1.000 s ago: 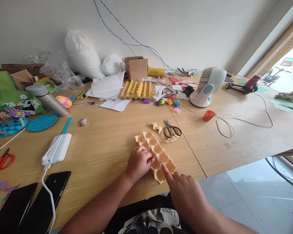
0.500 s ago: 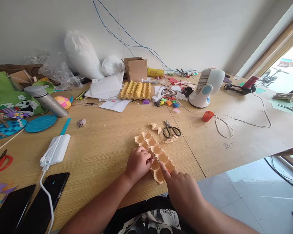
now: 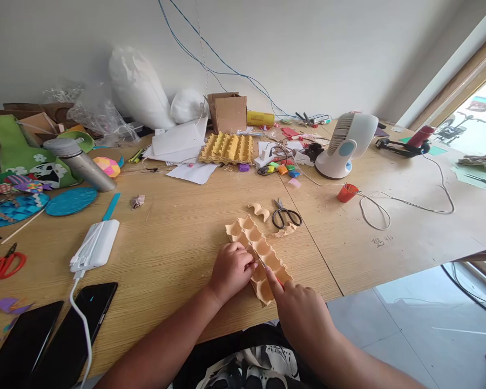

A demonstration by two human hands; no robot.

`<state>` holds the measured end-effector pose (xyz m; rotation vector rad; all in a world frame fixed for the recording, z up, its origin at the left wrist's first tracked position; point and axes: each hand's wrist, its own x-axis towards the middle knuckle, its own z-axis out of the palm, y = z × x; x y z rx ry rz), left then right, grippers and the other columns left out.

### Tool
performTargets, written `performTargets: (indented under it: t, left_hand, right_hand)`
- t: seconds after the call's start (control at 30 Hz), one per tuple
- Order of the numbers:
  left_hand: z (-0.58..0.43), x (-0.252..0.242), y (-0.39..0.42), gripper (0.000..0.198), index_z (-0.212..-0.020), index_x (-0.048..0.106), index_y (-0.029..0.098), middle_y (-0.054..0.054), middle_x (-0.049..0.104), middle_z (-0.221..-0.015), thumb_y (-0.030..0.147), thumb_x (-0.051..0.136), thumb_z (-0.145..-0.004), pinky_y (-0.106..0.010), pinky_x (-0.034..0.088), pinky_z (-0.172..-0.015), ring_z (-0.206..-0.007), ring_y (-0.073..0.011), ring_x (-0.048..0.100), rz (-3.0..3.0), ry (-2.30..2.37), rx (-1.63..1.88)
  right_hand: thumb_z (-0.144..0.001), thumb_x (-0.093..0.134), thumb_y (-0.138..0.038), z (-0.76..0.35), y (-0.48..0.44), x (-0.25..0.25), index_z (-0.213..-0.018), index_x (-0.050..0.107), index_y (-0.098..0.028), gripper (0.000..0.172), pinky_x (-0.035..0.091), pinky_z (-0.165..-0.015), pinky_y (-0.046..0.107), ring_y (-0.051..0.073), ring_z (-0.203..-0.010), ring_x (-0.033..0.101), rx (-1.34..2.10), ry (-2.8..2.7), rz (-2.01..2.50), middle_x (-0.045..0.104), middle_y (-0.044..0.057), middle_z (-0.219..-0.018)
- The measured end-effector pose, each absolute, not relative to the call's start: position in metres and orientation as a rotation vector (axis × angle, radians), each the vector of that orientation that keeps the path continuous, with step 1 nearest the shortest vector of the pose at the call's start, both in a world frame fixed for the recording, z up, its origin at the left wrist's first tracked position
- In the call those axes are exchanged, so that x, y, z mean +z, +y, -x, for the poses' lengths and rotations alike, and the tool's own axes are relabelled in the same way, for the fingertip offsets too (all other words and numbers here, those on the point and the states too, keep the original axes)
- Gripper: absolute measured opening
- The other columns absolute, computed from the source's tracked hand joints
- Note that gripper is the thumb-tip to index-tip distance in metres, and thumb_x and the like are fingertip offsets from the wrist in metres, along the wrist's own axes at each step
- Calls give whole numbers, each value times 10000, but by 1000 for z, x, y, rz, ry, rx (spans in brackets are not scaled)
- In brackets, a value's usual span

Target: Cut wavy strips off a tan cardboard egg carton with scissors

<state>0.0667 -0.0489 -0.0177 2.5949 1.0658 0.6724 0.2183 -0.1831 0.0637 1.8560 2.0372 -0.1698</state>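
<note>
A tan egg-carton strip [image 3: 256,246] lies on the wooden table [image 3: 178,243] near its front edge. My left hand [image 3: 230,270] is curled over the strip's left side and presses it down. My right hand [image 3: 303,319] is closed round a thin tool with a red part [image 3: 280,282], mostly hidden by the fingers. Its index finger lies along the tool, and the tip rests in the groove between the cups. Two cut carton scraps [image 3: 260,210] and black scissors [image 3: 284,215] lie just beyond the strip.
A white power bank [image 3: 96,245] with its cable and two dark phones [image 3: 71,335] lie at the left front. Red scissors [image 3: 2,266], a metal bottle [image 3: 80,163], a yellow egg tray [image 3: 227,148], a small fan [image 3: 346,143] and an orange cup [image 3: 346,192] stand farther back.
My right hand has slid a little forward and left along the strip's groove. My left hand stays in place on the strip.
</note>
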Motion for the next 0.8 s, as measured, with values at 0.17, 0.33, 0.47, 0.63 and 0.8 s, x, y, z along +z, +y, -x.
performTargets:
  t: [0.17,0.33,0.47,0.63,0.8]
  left_hand:
    - [-67,-17,-49,253,-609,618,203,-31,654,-709,264,752,-815,-378,435,-808,-895,-216,599,-2597,1097,668]
    - [-68,-17,-48,249,-614,620,200,-25,635,-696,263,756,-813,-369,432,-806,-887,-209,595,-2571,1095,668]
    - [-67,-17,-48,247,-616,617,199,-20,625,-691,260,755,-811,-362,426,-804,-888,-207,592,-2561,1094,667]
    - [-67,-18,-48,226,-623,635,204,-26,644,-715,257,749,-811,-365,426,-795,-877,-206,589,-2557,1096,668]
    - [-66,-17,-48,212,-640,661,210,-30,671,-724,263,726,-834,-385,435,-817,-888,-217,593,-2564,1095,648]
  right_hand:
    - [-829,531,-14,-222,-178,61,-1612,304,-210,839,481,-583,308,215,-727,723,-145,2061,-1873,714,95,-899]
    - [-823,516,-9,-228,-185,57,-1600,339,-202,820,468,-577,301,207,-723,723,-124,2107,-1884,716,93,-895]
    - [-825,511,-11,-228,-183,59,-1604,329,-199,821,460,-588,301,208,-742,723,-154,2095,-1886,719,100,-914]
    - [-818,488,12,-227,-180,67,-1614,298,-218,850,425,-568,297,205,-749,728,-204,2054,-1888,722,100,-960]
    - [-813,507,7,-229,-185,72,-1616,284,-224,864,335,-505,293,190,-700,720,-223,2019,-1902,718,86,-956]
